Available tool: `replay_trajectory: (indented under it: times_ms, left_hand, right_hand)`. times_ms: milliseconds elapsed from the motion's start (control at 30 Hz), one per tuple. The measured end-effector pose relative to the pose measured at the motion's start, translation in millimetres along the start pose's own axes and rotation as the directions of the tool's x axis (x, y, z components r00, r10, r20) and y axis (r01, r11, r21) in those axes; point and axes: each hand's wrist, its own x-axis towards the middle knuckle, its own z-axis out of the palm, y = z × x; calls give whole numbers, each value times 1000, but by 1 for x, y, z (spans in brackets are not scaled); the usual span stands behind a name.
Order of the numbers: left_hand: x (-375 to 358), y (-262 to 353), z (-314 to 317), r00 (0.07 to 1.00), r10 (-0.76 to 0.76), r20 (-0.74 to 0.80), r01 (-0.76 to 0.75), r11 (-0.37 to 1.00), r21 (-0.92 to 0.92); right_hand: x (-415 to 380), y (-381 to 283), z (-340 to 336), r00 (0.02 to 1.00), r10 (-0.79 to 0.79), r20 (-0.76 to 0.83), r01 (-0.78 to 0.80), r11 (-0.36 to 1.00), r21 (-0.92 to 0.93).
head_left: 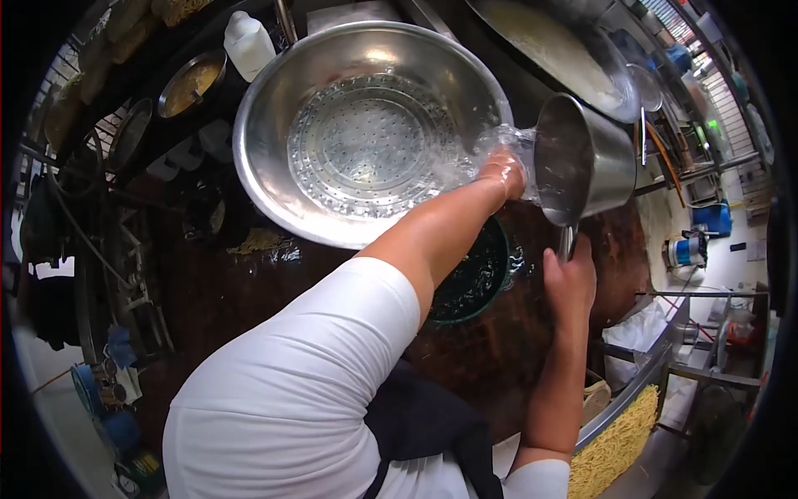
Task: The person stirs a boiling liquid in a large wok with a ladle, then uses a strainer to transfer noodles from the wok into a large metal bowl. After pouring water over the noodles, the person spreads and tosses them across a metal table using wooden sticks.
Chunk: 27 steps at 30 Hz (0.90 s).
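My right hand (pixel 570 274) is closed round the handle of a metal pot (pixel 611 166), which is tipped on its side with its mouth toward a wide metal basin. Water (pixel 524 145) splashes between the pot's mouth and the rim of the basin (pixel 262 183). My left hand (pixel 503 170) is in this splash at the basin's right edge, close to the pot's mouth, and its fingers are blurred by the water. A perforated metal plate (pixel 366 141) lies in the bottom of the basin.
Below the basin stands a dark round tub (pixel 470 287). A large steaming pan (pixel 549 41) is at the top right, a white jug (pixel 248 46) and a bowl of yellowish food (pixel 191 86) at the top left. Noodles (pixel 619 445) fill a tray at the lower right.
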Motion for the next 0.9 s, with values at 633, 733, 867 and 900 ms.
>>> replay_trajectory:
  times_ms: [633, 733, 867, 900]
  left_hand:
    - [-211, -183, -260, 912, 372, 172, -346, 473, 810]
    - [-208, -185, -249, 910, 398, 120, -330, 517, 790]
    - [-204, -168, -233, 935, 333, 124, -303, 562, 770]
    - [-202, -165, -227, 935, 330, 126, -304, 569, 764]
  right_hand:
    - [-105, 215, 198, 741, 330, 585, -319, 939, -127]
    - [-108, 210, 232, 722, 371, 584, -264, 928, -263]
    - [-126, 204, 282, 573, 460, 678, -331, 887, -323]
    - [-137, 213, 315, 562, 433, 705, -325, 899, -293]
